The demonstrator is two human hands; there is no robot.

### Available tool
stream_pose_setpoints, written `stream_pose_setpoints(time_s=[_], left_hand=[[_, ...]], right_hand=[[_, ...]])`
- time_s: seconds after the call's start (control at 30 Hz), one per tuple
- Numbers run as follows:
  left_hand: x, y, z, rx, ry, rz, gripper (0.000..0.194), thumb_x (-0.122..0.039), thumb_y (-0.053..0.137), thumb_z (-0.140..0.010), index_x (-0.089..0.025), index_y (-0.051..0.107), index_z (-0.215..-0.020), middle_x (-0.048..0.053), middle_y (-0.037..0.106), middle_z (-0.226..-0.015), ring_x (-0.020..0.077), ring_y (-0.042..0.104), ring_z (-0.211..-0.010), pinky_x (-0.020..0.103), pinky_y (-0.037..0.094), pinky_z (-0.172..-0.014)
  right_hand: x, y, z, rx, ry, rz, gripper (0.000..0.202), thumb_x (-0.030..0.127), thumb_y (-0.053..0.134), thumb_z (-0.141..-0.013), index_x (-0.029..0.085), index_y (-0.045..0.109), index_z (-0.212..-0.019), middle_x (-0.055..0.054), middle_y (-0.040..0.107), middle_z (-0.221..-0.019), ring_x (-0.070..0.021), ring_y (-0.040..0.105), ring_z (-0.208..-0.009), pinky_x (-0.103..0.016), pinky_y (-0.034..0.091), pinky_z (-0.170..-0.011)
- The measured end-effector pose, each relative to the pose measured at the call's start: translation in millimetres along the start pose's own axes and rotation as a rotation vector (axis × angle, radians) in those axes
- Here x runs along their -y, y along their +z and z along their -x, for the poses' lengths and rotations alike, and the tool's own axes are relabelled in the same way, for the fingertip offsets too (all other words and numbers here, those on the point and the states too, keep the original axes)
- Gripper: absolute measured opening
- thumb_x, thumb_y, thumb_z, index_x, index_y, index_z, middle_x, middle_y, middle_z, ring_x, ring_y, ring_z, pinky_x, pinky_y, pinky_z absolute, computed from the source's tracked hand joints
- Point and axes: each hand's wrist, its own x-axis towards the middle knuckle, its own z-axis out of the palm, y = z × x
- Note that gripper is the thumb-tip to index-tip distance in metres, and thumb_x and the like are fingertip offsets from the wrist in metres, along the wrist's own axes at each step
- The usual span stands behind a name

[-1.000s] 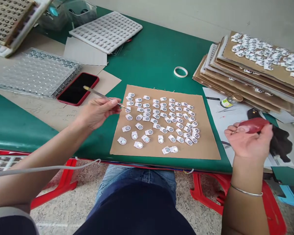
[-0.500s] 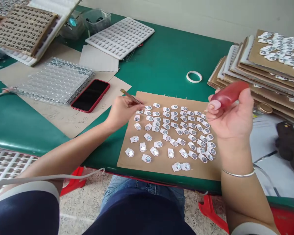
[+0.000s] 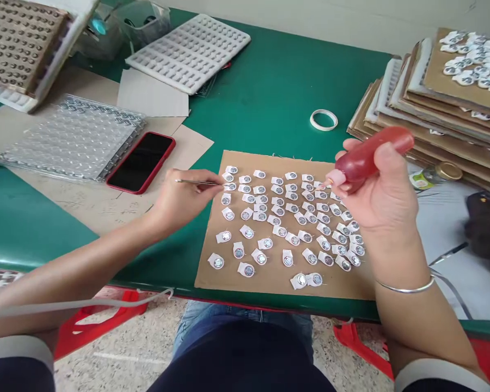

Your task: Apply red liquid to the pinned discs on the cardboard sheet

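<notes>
- The left hand (image 3: 182, 201) is holding a thin metal tool (image 3: 200, 182) that is looking like tweezers. The fingers are pinching close together, maybe because such a thin thing is needing a small, careful grip. Its tip is pointing at the far left bits, but I am not able to tell if it is touching one.
- The right hand (image 3: 392, 212) is curling around a red squeeze bottle (image 3: 363, 158). The bottle is leaning, with its thin spout pointing down and left over the bits. Holding it this way is probably helping the spout aim at small spots.
- The little white bits with shiny round middles (image 3: 287, 258) are lying on a brown cardboard sheet (image 3: 265, 283), right in front of the person. They are mostly sitting flat, maybe so the round parts are easy to reach. Some on the right are crowding together.
- The sheet is resting on the green table (image 3: 286, 98), near the edge, where both hands are reaching it easily.
- A red-edged phone (image 3: 141, 162) is lying on the left. A tape roll (image 3: 324, 128) is resting on the far side, just past the sheet.
</notes>
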Motion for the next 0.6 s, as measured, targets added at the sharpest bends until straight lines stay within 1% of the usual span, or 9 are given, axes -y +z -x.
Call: stream_pose_setpoints(time_s=[0.1,0.13,0.2,0.3,0.37,0.47,0.53,0.6], left_hand=[[-34,19.1,2,0.125,0.272,0.110,0.011,-0.023,0.060,-0.080,-0.019,0.070,-0.083,0.001,0.072,-0.080,0.0121,0.065,-0.067,0.022,0.051,-0.062],[-41,27.6,4,0.163,0.335,0.131,0.011,-0.020,0.060,-0.081,-0.018,0.070,-0.084,0.001,0.072,-0.079,0.0119,0.065,-0.067,0.021,0.051,-0.062],[-48,44.5,7,0.204,0.394,0.148,0.010,-0.018,0.060,-0.081,-0.017,0.069,-0.084,0.001,0.071,-0.076,0.0110,0.064,-0.065,0.021,0.050,-0.059],[-42,63.3,15,0.214,0.398,0.154,0.008,-0.018,0.060,-0.080,-0.016,0.067,-0.084,-0.001,0.069,-0.071,0.0075,0.059,-0.056,0.020,0.047,-0.053],[-33,69.1,21,0.231,0.413,0.145,0.009,-0.020,0.060,-0.082,-0.016,0.065,-0.088,-0.001,0.069,-0.072,0.0070,0.060,-0.057,0.019,0.046,-0.053],[-23,70.0,28,0.285,0.450,0.108,0.012,-0.022,0.056,-0.085,-0.016,0.062,-0.094,-0.001,0.067,-0.073,0.0077,0.061,-0.060,0.021,0.046,-0.055],[-22,68.2,30,0.321,0.475,0.087,0.013,-0.022,0.053,-0.087,-0.016,0.060,-0.097,-0.001,0.066,-0.073,0.0081,0.060,-0.060,0.021,0.046,-0.054],[-23,66.0,30,0.363,0.509,0.069,0.014,-0.020,0.050,-0.089,-0.015,0.057,-0.099,0.000,0.065,-0.074,0.0091,0.061,-0.061,0.022,0.046,-0.054]], right_hand=[[-3,5,1,0.049,0.003,0.050,0.030,0.044,0.064,-0.072,0.020,0.060,-0.088,-0.001,0.056,-0.068,-0.0122,0.058,-0.058,-0.024,0.028,-0.041],[-5,6,2,0.056,0.008,0.070,0.030,0.045,0.065,-0.071,0.020,0.058,-0.086,0.000,0.057,-0.069,-0.0125,0.059,-0.059,-0.023,0.029,-0.040],[-8,8,7,0.047,0.011,0.111,0.031,0.047,0.066,-0.069,0.021,0.056,-0.081,0.000,0.059,-0.073,-0.0130,0.060,-0.059,-0.022,0.031,-0.038],[-16,6,17,0.025,-0.029,0.178,0.027,0.045,0.066,-0.071,0.021,0.055,-0.078,0.000,0.060,-0.074,-0.0126,0.061,-0.056,-0.022,0.034,-0.036],[-22,3,23,0.012,-0.101,0.232,0.022,0.042,0.064,-0.074,0.022,0.055,-0.081,0.000,0.060,-0.071,-0.0133,0.062,-0.056,-0.023,0.035,-0.036],[-31,-2,30,-0.029,-0.196,0.317,0.019,0.040,0.059,-0.078,0.024,0.054,-0.086,0.001,0.060,-0.068,-0.0150,0.064,-0.058,-0.024,0.037,-0.036],[-36,-3,31,-0.066,-0.215,0.354,0.018,0.041,0.056,-0.080,0.025,0.053,-0.088,0.001,0.059,-0.066,-0.0153,0.064,-0.058,-0.024,0.036,-0.035],[-39,-3,31,-0.108,-0.212,0.341,0.019,0.041,0.056,-0.080,0.023,0.053,-0.086,0.001,0.058,-0.062,-0.0158,0.064,-0.056,-0.024,0.034,-0.034]])
